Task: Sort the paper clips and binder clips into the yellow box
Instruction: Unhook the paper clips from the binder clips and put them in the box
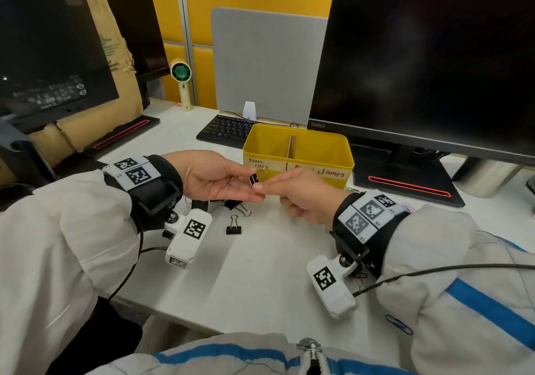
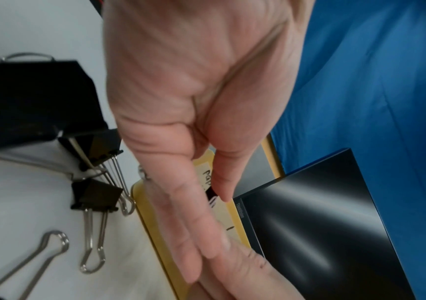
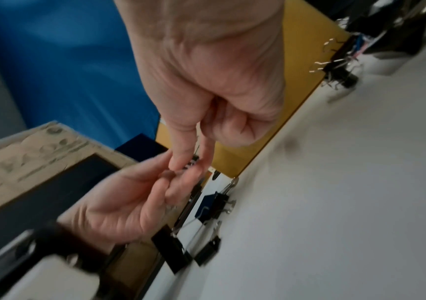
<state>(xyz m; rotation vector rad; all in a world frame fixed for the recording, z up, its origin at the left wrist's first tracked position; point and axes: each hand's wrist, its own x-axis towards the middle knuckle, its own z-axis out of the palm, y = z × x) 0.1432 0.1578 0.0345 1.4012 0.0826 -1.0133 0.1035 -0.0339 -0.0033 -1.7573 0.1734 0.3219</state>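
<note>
A yellow box (image 1: 333,143) with a cardboard divider stands on the white desk, its front labelled for paper clips and clamps. Just in front of it my left hand (image 1: 251,185) lies palm up and pinches a small black binder clip (image 1: 253,178) between thumb and fingers. My right hand (image 1: 260,187) meets it, thumb and forefinger pinching the same clip (image 3: 193,160); its other fingers are curled. More black binder clips (image 1: 233,225) (image 2: 96,194) (image 3: 211,205) lie on the desk below my left hand. Green paper clips (image 1: 356,190) lie by the box's right corner.
A black keyboard (image 1: 225,130) sits behind the box. A large monitor (image 1: 428,56) with its stand base (image 1: 405,183) is at the right. A second monitor, cardboard and a small fan (image 1: 181,74) are at the left. A blue paper clip (image 1: 399,325) lies by my right sleeve.
</note>
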